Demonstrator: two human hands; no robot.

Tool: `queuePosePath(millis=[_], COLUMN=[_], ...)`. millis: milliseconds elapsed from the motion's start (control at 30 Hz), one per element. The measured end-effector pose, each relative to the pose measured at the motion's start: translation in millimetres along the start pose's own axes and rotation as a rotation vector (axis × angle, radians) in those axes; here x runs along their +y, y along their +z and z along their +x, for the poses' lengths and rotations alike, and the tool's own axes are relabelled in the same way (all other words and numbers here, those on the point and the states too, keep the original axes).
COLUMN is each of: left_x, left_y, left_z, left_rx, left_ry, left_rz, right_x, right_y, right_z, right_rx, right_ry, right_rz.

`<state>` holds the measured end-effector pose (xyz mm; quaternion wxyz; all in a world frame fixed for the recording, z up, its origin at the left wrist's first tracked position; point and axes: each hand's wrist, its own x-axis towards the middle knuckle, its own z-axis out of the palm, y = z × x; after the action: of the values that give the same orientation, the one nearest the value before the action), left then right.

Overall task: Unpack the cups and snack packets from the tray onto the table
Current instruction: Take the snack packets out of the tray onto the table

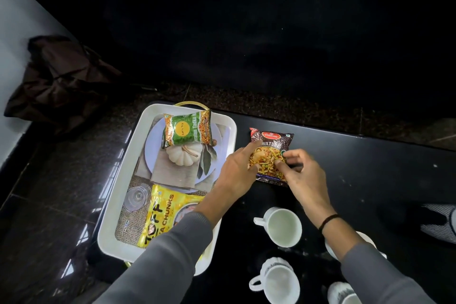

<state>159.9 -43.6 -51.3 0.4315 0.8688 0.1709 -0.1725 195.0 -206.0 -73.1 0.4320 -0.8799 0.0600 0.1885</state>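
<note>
A dark brown "Mixture" snack packet [271, 153] lies flat on the black table [370, 180], right of the tray. My left hand [237, 173] rests on its left side, index finger straight along the packet and thumb on its front. My right hand [298, 173] pinches the packet's right edge with curled fingers and thumb. The white tray [118, 195] holds a green packet [186, 129] at its far end and a yellow "chunks" packet [162, 219] at its near end, partly under my left sleeve. White cups [278, 226] [275, 281] stand on the table near me.
Two more white cups [341, 292] [367, 238] sit at the near right, partly hidden by my right forearm. A dark cloth bag [56, 81] lies on the floor at far left. The table's far edge [320, 126] runs just beyond the Mixture packet.
</note>
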Motion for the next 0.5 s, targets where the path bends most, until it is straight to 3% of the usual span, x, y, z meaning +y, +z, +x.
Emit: queuePosePath(millis=[233,500], left_x=[0,-33], left_y=[-2,-35], left_z=[-11,-45], left_rx=[0.077,0.163], left_ry=[0.043,0.061], left_rz=[0.025,-0.025], right_x=[-11,-49], right_y=[0,40], right_z=[-12,-40], right_rx=[0.027,-0.122], right_ry=[-0.021,-0.108], right_rz=[0.002,-0.005])
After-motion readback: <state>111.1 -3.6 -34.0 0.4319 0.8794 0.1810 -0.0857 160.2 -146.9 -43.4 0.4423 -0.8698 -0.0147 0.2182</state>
